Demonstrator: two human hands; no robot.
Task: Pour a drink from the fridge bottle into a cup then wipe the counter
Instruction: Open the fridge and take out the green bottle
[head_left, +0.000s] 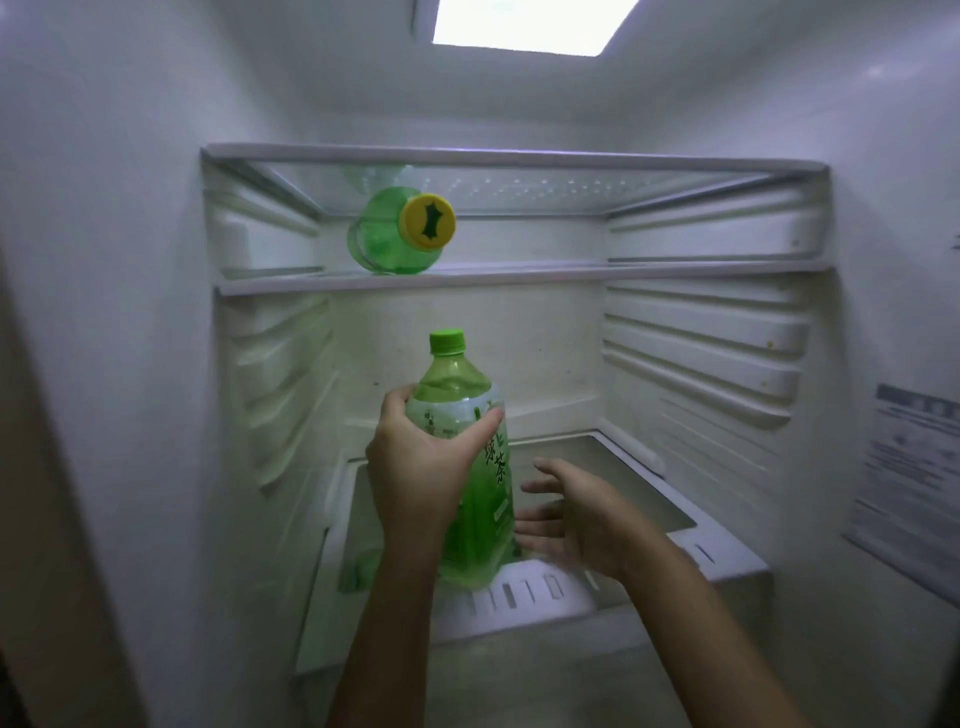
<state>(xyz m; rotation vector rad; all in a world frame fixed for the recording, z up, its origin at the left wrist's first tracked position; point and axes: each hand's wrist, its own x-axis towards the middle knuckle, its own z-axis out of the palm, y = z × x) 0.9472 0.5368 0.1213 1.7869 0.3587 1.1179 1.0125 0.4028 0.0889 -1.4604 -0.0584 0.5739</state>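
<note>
Left hand (422, 462) grips the bottle (485, 519) at its shoulder (long axis near vertical, frame centre). Right hand (576, 514), fingers spread, sits just right of its lower body.

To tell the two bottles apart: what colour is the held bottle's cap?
Bright green cap on the bottle, seen in the head view.

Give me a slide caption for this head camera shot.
Left hand grips the green tea bottle inside the fridge; right hand open beside it.
</note>
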